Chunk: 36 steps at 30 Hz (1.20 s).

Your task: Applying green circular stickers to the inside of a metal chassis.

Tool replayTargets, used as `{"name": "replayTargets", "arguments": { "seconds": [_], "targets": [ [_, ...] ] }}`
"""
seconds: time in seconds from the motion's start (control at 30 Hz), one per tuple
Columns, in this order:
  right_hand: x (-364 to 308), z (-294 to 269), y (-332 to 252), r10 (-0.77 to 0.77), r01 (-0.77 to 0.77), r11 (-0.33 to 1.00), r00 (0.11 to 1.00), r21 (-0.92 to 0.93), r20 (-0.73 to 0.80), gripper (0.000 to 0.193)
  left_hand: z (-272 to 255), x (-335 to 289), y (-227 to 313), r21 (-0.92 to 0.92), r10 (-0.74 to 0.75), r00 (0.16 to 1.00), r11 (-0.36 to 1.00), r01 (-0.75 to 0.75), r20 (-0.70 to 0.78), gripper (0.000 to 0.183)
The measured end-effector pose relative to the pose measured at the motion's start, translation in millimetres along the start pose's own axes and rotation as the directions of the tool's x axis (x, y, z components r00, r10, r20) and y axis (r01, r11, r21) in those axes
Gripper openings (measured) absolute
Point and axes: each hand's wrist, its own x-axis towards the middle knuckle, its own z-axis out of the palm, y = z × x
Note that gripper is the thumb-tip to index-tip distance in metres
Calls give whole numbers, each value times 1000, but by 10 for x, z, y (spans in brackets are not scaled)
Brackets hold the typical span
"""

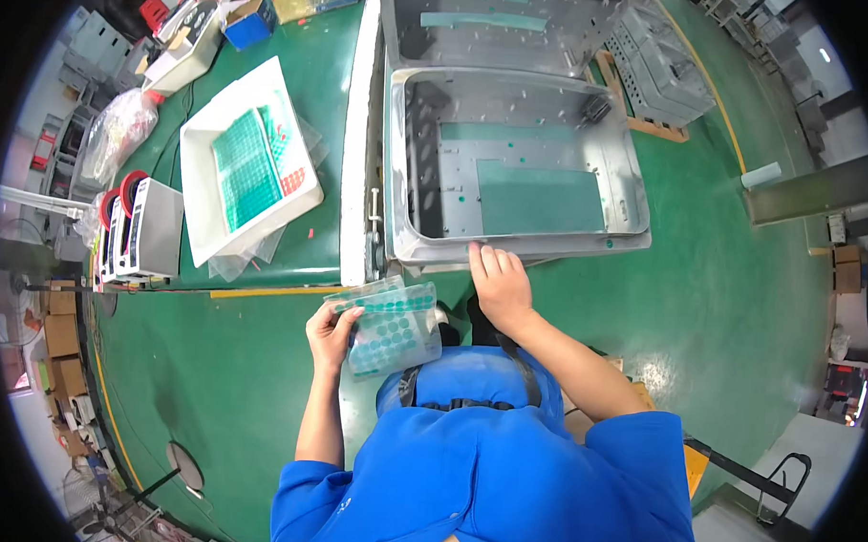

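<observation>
My left hand [330, 336] is closed on clear sheets of round green stickers [393, 338], pinched at their left edge between thumb and fingers. Several dots show on the sheets, which hang in front of my waist. Beyond them stands a grey metal case [636, 242] with its lid [500, 30] raised at the back. My right hand [503, 291] is at the near rim of this case, fingers bent together and the index fingertip touching the edge. Whatever lies under those fingertips, if anything, is hidden. Small green dots and a flat greenish rectangular area [540, 196] show inside the case.
On the green table at left, a white tray [308, 192] holds green sticker sheets [246, 169] and a red-dotted piece. White box-shaped devices [153, 228], a plastic bag [120, 134] and a blue box [249, 21] stand around it. Grey metal housings [659, 64] sit on a wooden pallet [659, 130] at far right.
</observation>
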Motion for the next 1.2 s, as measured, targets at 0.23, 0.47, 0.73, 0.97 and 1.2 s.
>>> {"name": "replayTargets", "arguments": {
  "seconds": [0.23, 0.47, 0.73, 0.97, 1.2],
  "targets": [
    [129, -291, 1039, 148, -162, 983, 978, 91, 150, 37, -48, 186, -56, -211, 35, 981, 975, -75, -189, 7],
    [451, -1415, 1098, 130, -324, 844, 897, 427, 422, 33, -104, 394, 105, -391, 112, 911, 877, -278, -397, 16],
    [1716, -2365, 3297, 274, -161, 501, 962, 850, 21, 41, 848, 2301, 556, -714, 16, 979, 683, -158, -201, 19],
    [395, -230, 4385, 714, -172, -342, 591, 924, 374, 56, 951, 3052, 315, -459, -220, 947, 884, 93, -232, 22],
    [924, 149, 4279, 263, -443, -739, 503, 507, 823, 36, 598, 2912, 230, -38, -172, 911, 985, 170, -376, 25]
  ]
}}
